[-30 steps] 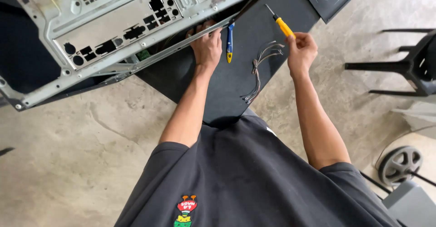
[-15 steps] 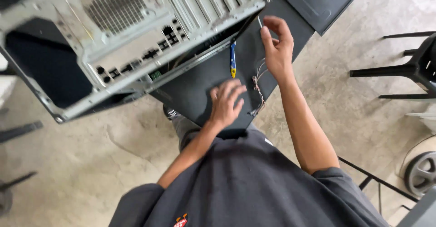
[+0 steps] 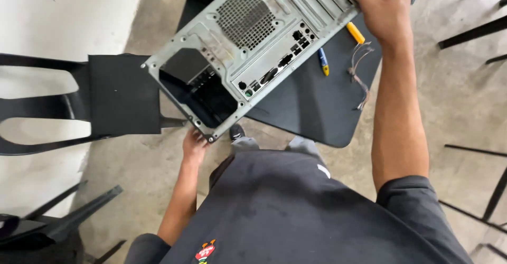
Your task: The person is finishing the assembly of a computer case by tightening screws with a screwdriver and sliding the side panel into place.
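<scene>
A grey metal computer case [image 3: 259,47] hangs tilted over the dark table [image 3: 317,111], its rear panel with fan grille and ports facing me. My left hand [image 3: 194,145] grips the case's lower corner from below. My right hand [image 3: 385,8] holds its upper far edge. On the table lie a yellow-handled screwdriver [image 3: 355,33], a blue and yellow tool [image 3: 322,62] and a bundle of thin wires [image 3: 360,71], all just left of my right forearm.
A black plastic chair [image 3: 79,100] stands to the left, close to the case's corner. More dark chair legs [image 3: 475,31] show at the right edge and bottom left. Concrete floor lies all around; a white wall is at the top left.
Both hands left the table and the screwdriver and took hold of the case. The screwdriver now lies on the table. The case has swung toward me and to the right.
</scene>
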